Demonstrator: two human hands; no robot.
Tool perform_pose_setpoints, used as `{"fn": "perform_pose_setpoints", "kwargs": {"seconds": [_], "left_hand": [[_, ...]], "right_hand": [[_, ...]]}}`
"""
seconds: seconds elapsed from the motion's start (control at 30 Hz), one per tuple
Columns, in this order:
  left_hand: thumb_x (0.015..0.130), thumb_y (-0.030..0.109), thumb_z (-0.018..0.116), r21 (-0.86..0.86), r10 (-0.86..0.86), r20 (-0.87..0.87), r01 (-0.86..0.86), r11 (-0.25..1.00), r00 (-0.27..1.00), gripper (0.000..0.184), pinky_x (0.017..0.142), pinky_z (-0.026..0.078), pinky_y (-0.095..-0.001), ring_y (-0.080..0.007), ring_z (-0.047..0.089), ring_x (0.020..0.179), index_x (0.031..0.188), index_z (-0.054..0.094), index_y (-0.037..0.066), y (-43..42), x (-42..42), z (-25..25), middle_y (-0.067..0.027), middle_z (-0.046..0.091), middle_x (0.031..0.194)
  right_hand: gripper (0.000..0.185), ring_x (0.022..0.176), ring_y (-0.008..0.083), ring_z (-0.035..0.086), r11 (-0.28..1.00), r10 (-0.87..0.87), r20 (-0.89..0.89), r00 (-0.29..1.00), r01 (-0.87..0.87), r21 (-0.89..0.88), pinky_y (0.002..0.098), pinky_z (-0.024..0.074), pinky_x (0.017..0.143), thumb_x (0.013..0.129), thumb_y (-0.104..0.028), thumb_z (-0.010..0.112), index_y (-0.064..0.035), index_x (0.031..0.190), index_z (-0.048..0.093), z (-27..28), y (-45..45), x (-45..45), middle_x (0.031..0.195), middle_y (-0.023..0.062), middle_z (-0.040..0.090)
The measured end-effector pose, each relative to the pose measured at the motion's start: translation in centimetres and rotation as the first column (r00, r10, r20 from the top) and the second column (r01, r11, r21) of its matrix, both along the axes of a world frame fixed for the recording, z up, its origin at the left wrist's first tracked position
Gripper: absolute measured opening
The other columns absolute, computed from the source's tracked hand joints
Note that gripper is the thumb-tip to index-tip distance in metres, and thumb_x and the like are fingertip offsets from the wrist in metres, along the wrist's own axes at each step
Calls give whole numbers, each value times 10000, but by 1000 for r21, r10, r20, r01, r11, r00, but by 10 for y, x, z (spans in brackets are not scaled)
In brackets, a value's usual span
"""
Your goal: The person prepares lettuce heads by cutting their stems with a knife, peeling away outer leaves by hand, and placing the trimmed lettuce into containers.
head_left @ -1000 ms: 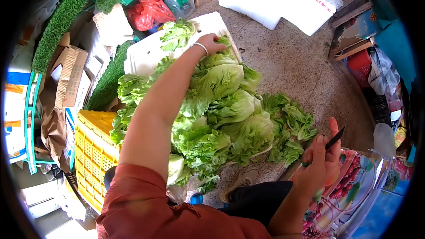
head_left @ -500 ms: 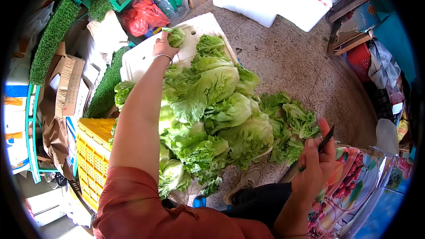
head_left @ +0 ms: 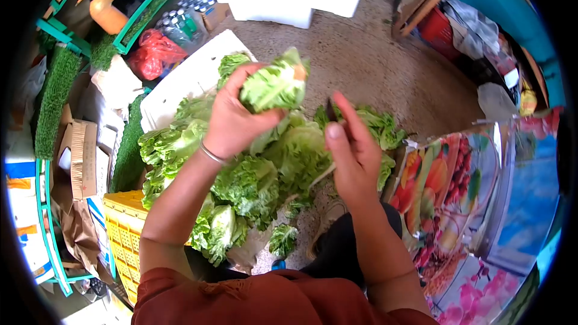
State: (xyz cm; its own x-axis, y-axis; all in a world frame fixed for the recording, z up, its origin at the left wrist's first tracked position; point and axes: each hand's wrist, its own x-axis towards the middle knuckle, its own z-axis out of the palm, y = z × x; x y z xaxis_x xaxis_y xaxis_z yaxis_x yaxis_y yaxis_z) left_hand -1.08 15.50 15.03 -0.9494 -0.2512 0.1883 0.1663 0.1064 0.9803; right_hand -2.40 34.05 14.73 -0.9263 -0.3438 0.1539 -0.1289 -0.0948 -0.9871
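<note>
My left hand [head_left: 232, 123] is wrapped round a small head of lettuce [head_left: 274, 87], raised above the pile, its pale cut end facing right. In my right hand [head_left: 356, 162] is a small dark-bladed knife [head_left: 330, 110], gripped near the thumb and forefinger; most of its handle is hidden. The blade is apart from the lettuce, a little to its right. Below both hands spreads a pile of lettuce heads [head_left: 247, 183]. Loose lettuce leaves [head_left: 382, 129] lie on the floor behind my right hand.
A white foam board [head_left: 162, 99] is partly under the pile at the back left. On the left stands a yellow plastic crate [head_left: 123, 229]. White foam boxes [head_left: 265, 0] stand at the back, near a red plastic bag [head_left: 155, 54]. Fruit-printed panels [head_left: 448, 186] flank my right arm.
My left hand has lifted the lettuce head off the foam board and brought it nearer, to the right. My right hand has moved left and up with the knife. The view has shifted right.
</note>
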Motion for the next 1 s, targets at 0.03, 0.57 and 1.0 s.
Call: {"fn": "perform_pose_setpoints", "kwargs": {"seconds": [0.03,0.57,1.0], "left_hand": [[604,-38,682,42,-25,-32,26,999,999,498,806,471,-254,-111,554,894,1062,508,52,13,5,-1,-21,572,946],[597,22,673,-268,35,-21,-39,963,999,497,783,444,-225,-84,535,869,1067,510,28,57,36,18,-39,581,944],[582,74,697,-245,77,11,-72,967,997,487,741,463,-231,-91,559,800,1038,535,21,57,26,9,-53,604,883]], "right_hand": [[458,651,28,419,1000,19,-22,1000,-19,-24,165,344,570,874,-181,531,3,1271,395,-1,1,3,752,-20,498],[480,709,26,469,995,35,-69,997,-41,-87,159,392,622,865,-192,557,29,1260,396,7,19,10,823,7,580],[472,634,5,415,991,66,-5,998,-66,-114,153,351,549,858,-192,570,-4,1262,412,3,21,6,788,-35,555]]}}
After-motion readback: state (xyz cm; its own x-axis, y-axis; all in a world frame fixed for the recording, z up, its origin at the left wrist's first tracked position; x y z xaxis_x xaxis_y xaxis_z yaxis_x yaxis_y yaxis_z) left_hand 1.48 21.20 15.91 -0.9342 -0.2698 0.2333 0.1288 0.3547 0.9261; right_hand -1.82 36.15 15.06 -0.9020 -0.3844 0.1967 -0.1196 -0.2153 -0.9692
